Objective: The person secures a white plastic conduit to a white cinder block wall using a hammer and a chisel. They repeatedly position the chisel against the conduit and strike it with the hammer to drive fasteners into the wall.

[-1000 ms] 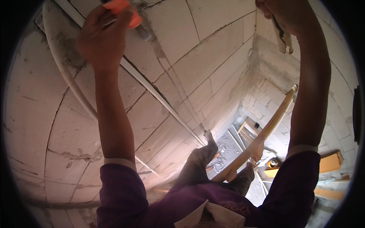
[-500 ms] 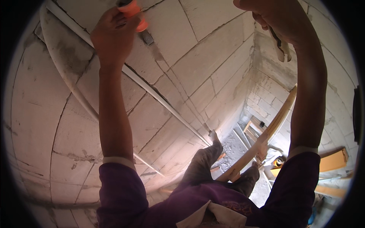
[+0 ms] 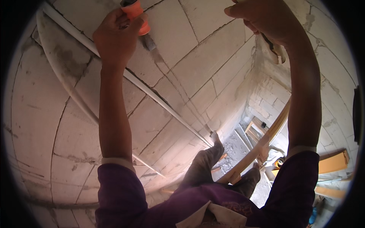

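Note:
My left hand (image 3: 118, 40) is raised at the upper left, its fingers closed around an orange spool-shaped piece (image 3: 137, 17) with a dark upper end. Just below this piece a narrow grey strip (image 3: 149, 42) shows against the block wall; whether the two are joined I cannot tell. At the upper right my right hand (image 3: 268, 19) is raised too, its fingers curled round a tool with two pale prongs (image 3: 278, 57) that stick out below the palm. The tool's other end is hidden by the hand or lies out of view.
A pale block wall (image 3: 205, 53) fills the left and middle, with a white pipe (image 3: 163, 102) running diagonally along it. Below me a long wooden plank (image 3: 262, 146) slants between my legs. Rubble (image 3: 237, 146), a yellow-and-black roll (image 3: 279, 162) and an orange-brown board (image 3: 333, 161) lie lower right.
The orange piece and my left hand have shifted slightly down and right. My right hand has moved a little left, and the pale prongs have gone left with it.

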Demonstrator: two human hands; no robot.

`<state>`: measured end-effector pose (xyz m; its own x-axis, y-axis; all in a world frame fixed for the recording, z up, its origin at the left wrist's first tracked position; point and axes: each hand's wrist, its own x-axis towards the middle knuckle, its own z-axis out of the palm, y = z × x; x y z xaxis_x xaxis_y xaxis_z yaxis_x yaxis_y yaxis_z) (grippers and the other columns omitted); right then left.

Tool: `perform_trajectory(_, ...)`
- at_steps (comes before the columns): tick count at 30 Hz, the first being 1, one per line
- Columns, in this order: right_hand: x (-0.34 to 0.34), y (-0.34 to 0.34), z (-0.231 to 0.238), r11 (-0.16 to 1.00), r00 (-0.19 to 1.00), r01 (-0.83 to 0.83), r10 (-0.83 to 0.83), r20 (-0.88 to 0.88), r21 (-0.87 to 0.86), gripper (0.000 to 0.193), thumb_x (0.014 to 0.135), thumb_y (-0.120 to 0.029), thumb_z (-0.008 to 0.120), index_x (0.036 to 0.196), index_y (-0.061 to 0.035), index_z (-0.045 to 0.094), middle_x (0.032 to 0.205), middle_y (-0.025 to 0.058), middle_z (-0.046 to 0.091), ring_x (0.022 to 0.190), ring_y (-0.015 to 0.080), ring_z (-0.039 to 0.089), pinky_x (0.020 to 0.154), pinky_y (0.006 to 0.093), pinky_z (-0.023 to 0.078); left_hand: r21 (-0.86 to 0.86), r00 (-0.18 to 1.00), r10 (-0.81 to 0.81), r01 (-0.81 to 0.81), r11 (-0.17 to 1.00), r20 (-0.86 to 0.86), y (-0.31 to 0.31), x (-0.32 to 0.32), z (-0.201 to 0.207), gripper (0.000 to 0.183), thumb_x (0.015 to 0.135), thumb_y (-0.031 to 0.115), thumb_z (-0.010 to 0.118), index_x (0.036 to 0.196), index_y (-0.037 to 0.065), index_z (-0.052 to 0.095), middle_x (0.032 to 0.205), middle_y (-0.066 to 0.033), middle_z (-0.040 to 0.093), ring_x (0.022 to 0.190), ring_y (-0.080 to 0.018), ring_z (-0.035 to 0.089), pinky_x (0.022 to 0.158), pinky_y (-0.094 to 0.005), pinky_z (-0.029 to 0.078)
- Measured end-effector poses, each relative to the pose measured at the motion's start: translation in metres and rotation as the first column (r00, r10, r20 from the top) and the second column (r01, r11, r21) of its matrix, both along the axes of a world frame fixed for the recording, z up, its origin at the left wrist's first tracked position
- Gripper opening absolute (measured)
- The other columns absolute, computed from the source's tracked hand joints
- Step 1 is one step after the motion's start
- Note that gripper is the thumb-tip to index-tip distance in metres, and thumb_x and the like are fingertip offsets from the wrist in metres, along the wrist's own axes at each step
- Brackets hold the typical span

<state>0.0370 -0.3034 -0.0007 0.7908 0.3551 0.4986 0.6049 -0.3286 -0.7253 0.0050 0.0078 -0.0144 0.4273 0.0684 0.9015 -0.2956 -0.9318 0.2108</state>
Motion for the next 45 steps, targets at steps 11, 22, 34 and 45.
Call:
perform_trajectory(11,0.005,0.012,-0.01,0.999,0.989,-0.034,0.035,-0.146,0.01,0.017,0.081,-0.006,0.072,0.095,-0.0014,0.063,0.068,0.0026,0.055,0.06,0.0138,0.054,0.058,0.0331,0.044,-0.022,0.992,-0.115,0.116,0.993,0.058,-0.016,-0.006,0.008,0.04,0.082,0.022,0.086,0.109,-0.003,0.072,0.099,-0.0078,0.077,0.091,-0.0136,0.074,0.082,-0.0254,0.057)
perform_trajectory(22,0.035,0.015,-0.041,0.997,0.995,-0.03,0.024,-0.096,-0.065,0.033,0.087,-0.022,0.073,0.103,0.0034,0.059,0.071,0.0131,0.063,0.06,0.025,0.06,0.058,0.0394,0.048,0.017,0.997,-0.025,0.023,1.0,0.066,-0.009,-0.006,-0.01,0.038,0.081,0.021,0.083,0.111,0.0,0.073,0.091,-0.01,0.077,0.084,-0.0154,0.074,0.078,-0.0285,0.059)
perform_trajectory(34,0.011,0.061,-0.16,0.951,0.859,-0.226,0.296,-0.418,0.21,0.032,0.098,-0.034,0.066,0.092,-0.0057,0.053,0.065,-0.0011,0.051,0.047,0.0078,0.049,0.044,0.026,0.041,-0.524,0.715,-0.643,0.671,0.524,0.273,-0.005,-0.097,-0.084,0.026,0.096,0.012,0.068,0.117,-0.001,0.058,0.086,-0.0047,0.061,0.069,-0.0149,0.065,0.06,-0.0285,0.055)
perform_trajectory(45,-0.02,0.108,-0.145,0.996,0.983,-0.091,0.091,-0.156,0.006,0.031,0.103,-0.034,0.052,0.116,-0.0062,0.058,0.088,0.0154,0.06,0.07,0.0322,0.065,0.059,0.0407,0.053,-0.937,0.592,-0.731,-0.137,0.321,-0.338,-0.024,-0.168,-0.312,0.033,0.096,0.014,0.067,0.124,-0.001,0.056,0.081,-0.0048,0.062,0.064,-0.0121,0.061,0.055,-0.0264,0.049)
